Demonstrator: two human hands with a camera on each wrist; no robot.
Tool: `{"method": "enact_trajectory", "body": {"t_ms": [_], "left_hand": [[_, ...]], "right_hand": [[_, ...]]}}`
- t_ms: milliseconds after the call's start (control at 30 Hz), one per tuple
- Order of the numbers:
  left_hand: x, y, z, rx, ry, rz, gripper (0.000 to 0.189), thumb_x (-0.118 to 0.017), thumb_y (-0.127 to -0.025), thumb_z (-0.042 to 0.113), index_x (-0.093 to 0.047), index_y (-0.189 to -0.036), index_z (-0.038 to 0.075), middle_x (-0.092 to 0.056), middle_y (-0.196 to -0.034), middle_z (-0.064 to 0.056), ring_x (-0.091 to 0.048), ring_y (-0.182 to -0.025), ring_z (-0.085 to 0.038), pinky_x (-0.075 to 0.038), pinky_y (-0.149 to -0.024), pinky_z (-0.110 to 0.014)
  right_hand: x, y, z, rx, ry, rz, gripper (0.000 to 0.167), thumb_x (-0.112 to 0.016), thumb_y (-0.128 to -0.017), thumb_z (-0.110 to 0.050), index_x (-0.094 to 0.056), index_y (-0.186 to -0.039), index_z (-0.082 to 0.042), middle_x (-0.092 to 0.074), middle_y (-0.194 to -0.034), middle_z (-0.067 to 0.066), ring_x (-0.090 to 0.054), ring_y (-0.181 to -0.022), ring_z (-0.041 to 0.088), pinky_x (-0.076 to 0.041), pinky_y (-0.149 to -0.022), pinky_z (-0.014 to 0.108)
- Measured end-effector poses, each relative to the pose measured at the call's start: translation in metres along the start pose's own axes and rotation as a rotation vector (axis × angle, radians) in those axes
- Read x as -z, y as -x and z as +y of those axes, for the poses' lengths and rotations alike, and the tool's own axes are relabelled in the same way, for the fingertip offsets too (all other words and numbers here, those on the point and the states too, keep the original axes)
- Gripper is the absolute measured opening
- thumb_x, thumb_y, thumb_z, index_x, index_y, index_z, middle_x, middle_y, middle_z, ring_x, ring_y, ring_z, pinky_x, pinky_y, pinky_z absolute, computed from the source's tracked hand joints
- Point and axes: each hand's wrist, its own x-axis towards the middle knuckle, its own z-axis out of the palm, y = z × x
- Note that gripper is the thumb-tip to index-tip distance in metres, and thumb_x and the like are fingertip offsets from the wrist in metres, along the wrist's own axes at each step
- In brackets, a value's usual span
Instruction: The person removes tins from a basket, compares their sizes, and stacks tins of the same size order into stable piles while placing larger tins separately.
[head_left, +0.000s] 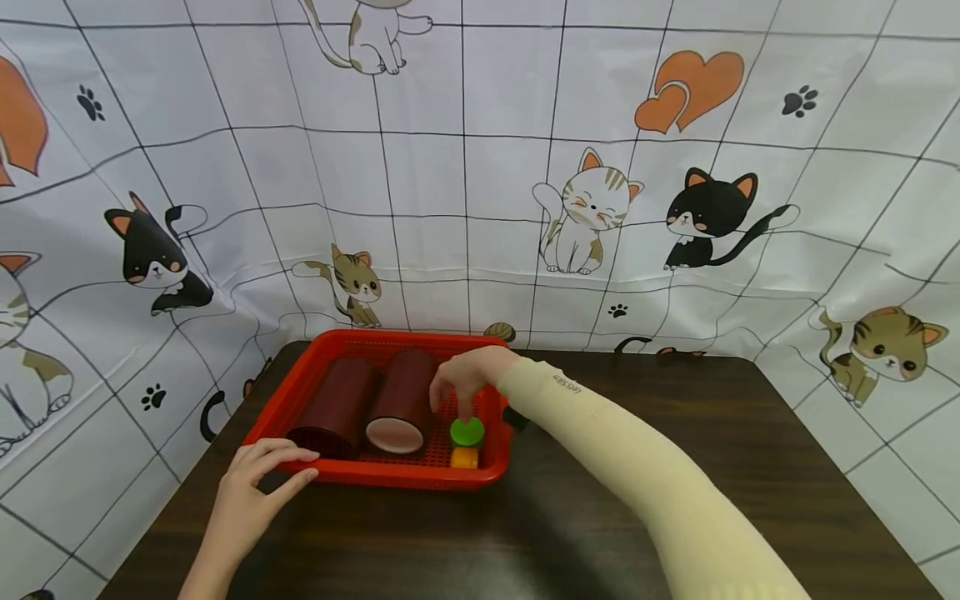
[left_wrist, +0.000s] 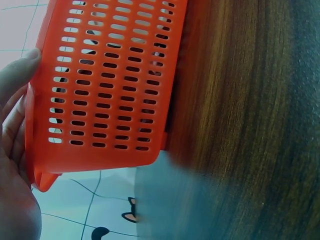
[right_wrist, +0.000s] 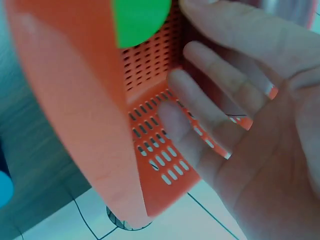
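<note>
Pinches red basket [head_left: 375, 475] with left hand [head_left: 258, 477]; cannot tell right hand's [head_left: 471, 375] grip at green piece [head_left: 467, 435]; shows orange piece [head_left: 464, 457] from head only.

Curtained booth [head_left: 862, 200]: cat-print sheeting [head_left: 510, 100] behind wood-grain table [head_left: 712, 408].

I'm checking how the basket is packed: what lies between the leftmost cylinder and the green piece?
The head view shows the second dark red cylinder, then a narrow strip of perforated basket floor, with the right hand above.
</note>
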Motion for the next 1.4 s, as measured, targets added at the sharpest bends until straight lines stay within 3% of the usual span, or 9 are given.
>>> {"method": "enact_trajectory", "body": {"t_ms": [167, 467, 600, 733, 1033, 1267, 1400], "left_hand": [[0.0, -0.001, -0.001, -0.003, 0.006, -0.006, 0.033, -0.087, -0.072, 0.011, -0.077, -0.096, 0.03, -0.063, -0.1, 0.009, -0.04, -0.1, 0.006, -0.034, -0.085, -0.021], [0.001, 0.0, -0.001, 0.01, 0.003, -0.011, 0.032, -0.087, -0.072, 0.011, -0.077, -0.096, 0.03, -0.062, -0.101, 0.009, -0.04, -0.1, 0.006, -0.034, -0.085, -0.022], [0.002, 0.001, -0.001, 0.013, 0.006, -0.013, 0.032, -0.087, -0.072, 0.011, -0.077, -0.096, 0.03, -0.063, -0.1, 0.01, -0.04, -0.099, 0.006, -0.034, -0.085, -0.022], [0.002, 0.0, -0.001, 0.01, 0.013, -0.016, 0.032, -0.087, -0.072, 0.01, -0.077, -0.096, 0.03, -0.063, -0.099, 0.01, -0.041, -0.099, 0.005, -0.034, -0.085, -0.021], [0.0, 0.001, -0.003, 0.009, 0.025, -0.019, 0.032, -0.087, -0.073, 0.012, -0.077, -0.096, 0.031, -0.063, -0.1, 0.01, -0.041, -0.099, 0.004, -0.034, -0.085, -0.02], [0.0, 0.001, -0.004, -0.003, 0.036, -0.008, 0.032, -0.087, -0.072, 0.011, -0.077, -0.096, 0.03, -0.063, -0.1, 0.01, -0.041, -0.099, 0.004, -0.034, -0.085, -0.02], [0.001, 0.0, -0.004, -0.017, 0.036, -0.001, 0.033, -0.087, -0.072, 0.011, -0.077, -0.096, 0.031, -0.063, -0.1, 0.01, -0.042, -0.098, 0.004, -0.034, -0.085, -0.019]], "right_hand": [[0.0, -0.005, -0.002, -0.015, 0.024, -0.086, 0.051, -0.079, -0.083, -0.013, -0.064, -0.131, -0.023, -0.058, -0.134, 0.002, -0.055, -0.117, 0.017, -0.052, -0.094, 0.032], [0.003, -0.015, -0.005, -0.084, 0.024, -0.197, 0.052, -0.08, -0.083, -0.017, -0.065, -0.131, -0.03, -0.062, -0.135, -0.003, -0.058, -0.118, 0.014, -0.05, -0.102, 0.039], [0.003, -0.02, -0.008, -0.156, 0.006, -0.275, 0.052, -0.081, -0.081, -0.02, -0.065, -0.128, -0.037, -0.062, -0.132, -0.007, -0.06, -0.111, 0.012, -0.053, -0.093, 0.034], [-0.002, -0.025, -0.009, -0.153, 0.005, -0.334, 0.054, -0.081, -0.08, -0.02, -0.065, -0.128, -0.04, -0.061, -0.123, -0.006, -0.06, -0.103, 0.017, -0.056, -0.085, 0.031], [-0.007, -0.03, -0.005, -0.2, -0.05, -0.318, 0.05, -0.083, -0.078, -0.018, -0.07, -0.12, -0.041, -0.062, -0.111, -0.005, -0.066, -0.087, 0.021, -0.058, -0.083, 0.033], [-0.005, -0.025, -0.006, -0.228, -0.055, -0.277, 0.048, -0.084, -0.076, -0.017, -0.072, -0.116, -0.041, -0.064, -0.098, -0.006, -0.065, -0.077, 0.014, -0.057, -0.066, 0.024], [-0.004, -0.022, -0.003, -0.22, -0.063, -0.271, 0.049, -0.084, -0.075, -0.015, -0.071, -0.117, -0.038, -0.062, -0.101, -0.005, -0.062, -0.071, 0.014, -0.055, -0.065, 0.024]]}}
